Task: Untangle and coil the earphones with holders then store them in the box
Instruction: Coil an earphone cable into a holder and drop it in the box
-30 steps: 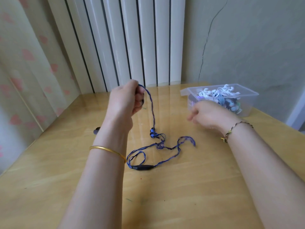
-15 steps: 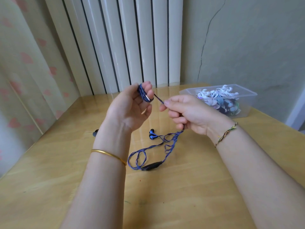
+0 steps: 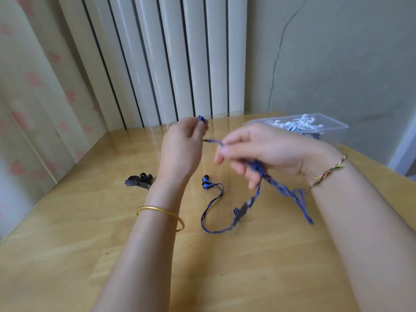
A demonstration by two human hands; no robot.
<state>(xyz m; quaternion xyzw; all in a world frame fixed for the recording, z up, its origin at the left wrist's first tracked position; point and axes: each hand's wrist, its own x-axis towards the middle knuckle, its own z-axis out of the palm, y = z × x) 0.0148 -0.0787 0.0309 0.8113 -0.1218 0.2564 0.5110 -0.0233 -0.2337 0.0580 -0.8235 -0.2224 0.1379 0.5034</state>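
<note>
Between left hand [image 3: 180, 149] and right hand [image 3: 258, 152], we note the blue earphones [image 3: 211, 202] stretched taut. The left pinches the wound end. The right, blurred, grips the slack, likely feeding turns. Buds [image 3: 205, 183] rest on the surface [image 3: 90, 244] beneath. The box [image 3: 337, 128] waits beyond the right hand.

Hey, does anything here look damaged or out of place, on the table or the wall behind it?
A thin crack runs up the grey wall, right of the white radiator, starting near the table's far edge. Nothing on the table looks damaged; the blue earphone cable merely trails loose.
</note>
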